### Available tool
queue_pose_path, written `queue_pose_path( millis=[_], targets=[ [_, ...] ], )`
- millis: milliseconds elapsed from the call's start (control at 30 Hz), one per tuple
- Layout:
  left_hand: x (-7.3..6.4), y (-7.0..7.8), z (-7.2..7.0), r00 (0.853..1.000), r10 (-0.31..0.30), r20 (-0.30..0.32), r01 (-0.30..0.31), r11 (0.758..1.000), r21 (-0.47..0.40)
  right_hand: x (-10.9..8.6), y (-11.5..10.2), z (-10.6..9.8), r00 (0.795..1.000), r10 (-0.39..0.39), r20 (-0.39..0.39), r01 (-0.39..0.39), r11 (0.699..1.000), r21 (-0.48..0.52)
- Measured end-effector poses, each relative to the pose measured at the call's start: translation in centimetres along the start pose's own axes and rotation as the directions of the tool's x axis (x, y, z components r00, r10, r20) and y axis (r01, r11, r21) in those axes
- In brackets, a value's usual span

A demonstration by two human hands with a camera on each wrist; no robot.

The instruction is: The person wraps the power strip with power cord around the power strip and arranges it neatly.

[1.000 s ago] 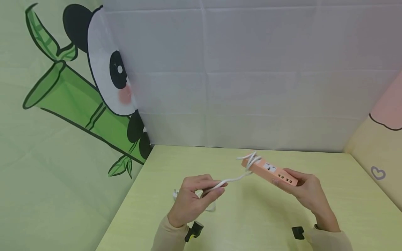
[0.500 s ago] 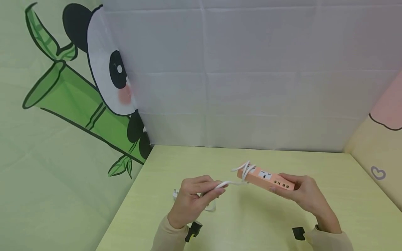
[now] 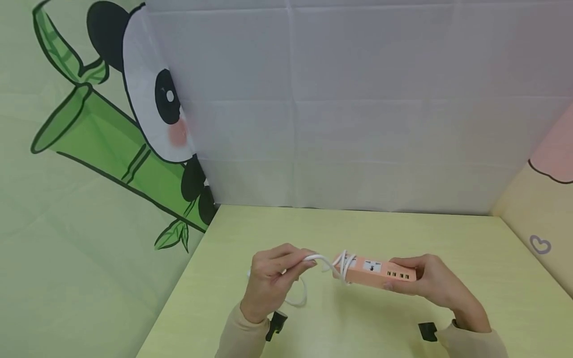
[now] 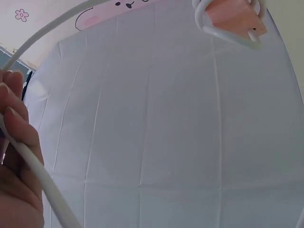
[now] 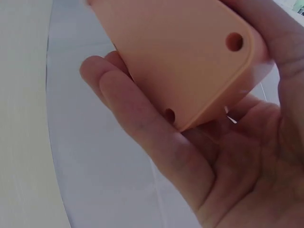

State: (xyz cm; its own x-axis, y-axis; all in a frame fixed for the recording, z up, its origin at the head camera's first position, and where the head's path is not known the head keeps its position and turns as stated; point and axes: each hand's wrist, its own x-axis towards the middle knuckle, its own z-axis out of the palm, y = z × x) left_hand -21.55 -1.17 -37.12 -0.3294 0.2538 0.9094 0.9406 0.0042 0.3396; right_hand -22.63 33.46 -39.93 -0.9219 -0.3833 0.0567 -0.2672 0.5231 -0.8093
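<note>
An orange power strip (image 3: 364, 272) is held above the table by my right hand (image 3: 436, 281), thumb on the near side and fingers on the far side of its USB end. White cord (image 3: 345, 266) is looped several times round the strip's left end. My left hand (image 3: 273, 278) pinches the cord between thumb and fingers, and a short slack stretch arcs from there to the strip. More cord hangs in a loop below the left hand. The plug is mostly hidden behind that hand. In the right wrist view the strip's underside (image 5: 185, 52) shows two screw holes.
The pale yellow table (image 3: 389, 318) runs back to a white cloth wall (image 3: 358, 109). A green printed cloth with a panda (image 3: 152, 99) stands on the left, and a cream and pink one on the right. Dark straps with small black pieces (image 3: 276, 323) sit at both wrists.
The power strip has come down and left in my right hand and lies more level. The cord between the hands has gone from nearly straight to a slack arc; my left hand has hardly moved.
</note>
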Motion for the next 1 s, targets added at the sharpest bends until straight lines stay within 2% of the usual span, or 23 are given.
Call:
queue_pose_path(
  millis=[133,233,367,500,567,633,733,933,1000],
  targets=[
    [-0.1,-0.3,0.1,1.000,0.023,-0.022,-0.022,1.000,0.016,-0.1,0.1,0.0,0.994,-0.063,0.092,0.057,0.996,0.064],
    [-0.1,-0.3,0.2,0.999,0.030,-0.031,-0.030,0.999,0.016,-0.1,0.2,0.2,0.981,-0.107,0.162,0.090,0.990,0.104],
    [0.0,-0.4,0.3,0.999,0.037,-0.031,-0.037,0.999,0.012,0.1,0.4,0.3,0.957,-0.167,0.236,0.135,0.980,0.145],
    [0.0,-0.5,0.4,0.999,0.037,-0.031,-0.037,0.999,0.008,0.1,0.4,0.3,0.918,-0.220,0.329,0.155,0.965,0.213],
    [-0.1,-0.5,0.5,0.999,0.021,-0.039,-0.021,1.000,0.009,0.1,0.3,0.3,0.898,-0.238,0.370,0.157,0.959,0.237],
    [-0.1,-0.6,0.5,0.999,-0.005,-0.054,0.006,1.000,0.019,0.0,0.3,0.3,0.886,-0.247,0.392,0.158,0.957,0.245],
    [-0.2,-0.8,0.5,0.995,-0.050,-0.085,0.053,0.998,0.030,-0.1,0.2,0.4,0.885,-0.253,0.392,0.161,0.954,0.251],
    [-0.5,-1.3,0.6,0.985,-0.105,-0.139,0.113,0.992,0.050,-0.2,0.5,0.5,0.861,-0.289,0.420,0.173,0.940,0.293],
    [-0.6,-1.4,0.6,0.979,-0.127,-0.158,0.138,0.988,0.065,-0.3,0.6,0.5,0.859,-0.291,0.422,0.176,0.940,0.291]
  ],
)
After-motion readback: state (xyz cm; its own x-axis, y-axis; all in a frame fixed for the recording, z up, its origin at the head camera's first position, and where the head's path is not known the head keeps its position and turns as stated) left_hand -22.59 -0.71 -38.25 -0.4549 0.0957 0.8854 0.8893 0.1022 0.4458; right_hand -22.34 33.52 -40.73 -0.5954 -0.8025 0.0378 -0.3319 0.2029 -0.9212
